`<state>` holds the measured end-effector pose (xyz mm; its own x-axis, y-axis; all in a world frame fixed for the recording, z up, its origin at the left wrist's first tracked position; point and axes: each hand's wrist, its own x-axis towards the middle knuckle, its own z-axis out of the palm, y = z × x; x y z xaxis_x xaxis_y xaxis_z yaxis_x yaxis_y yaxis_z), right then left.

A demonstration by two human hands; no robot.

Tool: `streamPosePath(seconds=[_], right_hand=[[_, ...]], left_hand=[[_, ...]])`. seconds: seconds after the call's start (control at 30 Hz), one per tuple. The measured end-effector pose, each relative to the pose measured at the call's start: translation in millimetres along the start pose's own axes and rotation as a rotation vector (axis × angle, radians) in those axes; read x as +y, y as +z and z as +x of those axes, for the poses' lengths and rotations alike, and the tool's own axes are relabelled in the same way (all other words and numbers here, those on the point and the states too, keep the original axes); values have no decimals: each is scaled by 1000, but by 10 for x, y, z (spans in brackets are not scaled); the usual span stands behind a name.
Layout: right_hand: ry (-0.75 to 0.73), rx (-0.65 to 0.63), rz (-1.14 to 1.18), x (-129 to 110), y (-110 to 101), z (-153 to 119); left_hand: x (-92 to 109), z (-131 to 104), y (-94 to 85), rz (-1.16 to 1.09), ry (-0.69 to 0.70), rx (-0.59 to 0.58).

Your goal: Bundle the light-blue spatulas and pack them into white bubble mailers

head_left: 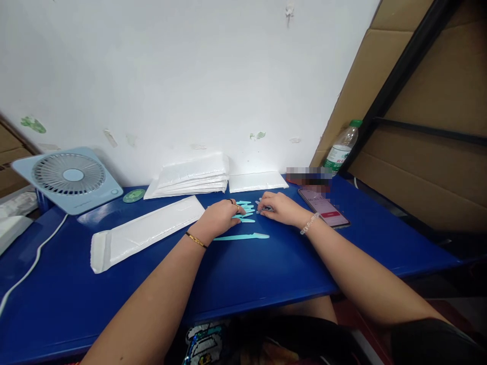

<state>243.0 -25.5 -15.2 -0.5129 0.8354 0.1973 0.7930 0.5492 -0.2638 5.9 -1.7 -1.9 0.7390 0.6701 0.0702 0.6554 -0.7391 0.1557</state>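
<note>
Several thin turquoise plastic sticks (248,220) lie side by side on the blue table, partly under my left hand (220,218). Its fingers are spread over them, touching the sticks. One separate turquoise stick (243,236) rests nearer to me, its left end beside my left wrist. On the right, my right hand (277,207) has its fingers curled round small pale translucent pieces (259,207) at the right ends of the row; what exactly they are is too small to tell. A flat white padded envelope (148,230) lies to the left of my left hand.
A stack of white padded envelopes (190,175) and another white envelope (257,181) lie against the wall. A light blue fan (73,175) with a white cable stands at the left. A phone (325,208) and a bottle (342,148) are at the right, beside cardboard.
</note>
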Motion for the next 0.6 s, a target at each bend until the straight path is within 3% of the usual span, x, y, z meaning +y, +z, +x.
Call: streamPosePath(seconds=[0.23, 0.37, 0.47, 0.6], right_hand=[[-32, 46, -231, -69, 77, 50], [-21, 75, -247, -62, 104, 65], [18, 143, -67, -49, 81, 60], [195, 316, 409, -38, 32, 33]], left_hand=[[-19, 70, 80, -16, -7, 34], [-21, 56, 66, -17, -4, 44], [-2, 36, 14, -39, -15, 105], [10, 12, -47, -184, -81, 165]])
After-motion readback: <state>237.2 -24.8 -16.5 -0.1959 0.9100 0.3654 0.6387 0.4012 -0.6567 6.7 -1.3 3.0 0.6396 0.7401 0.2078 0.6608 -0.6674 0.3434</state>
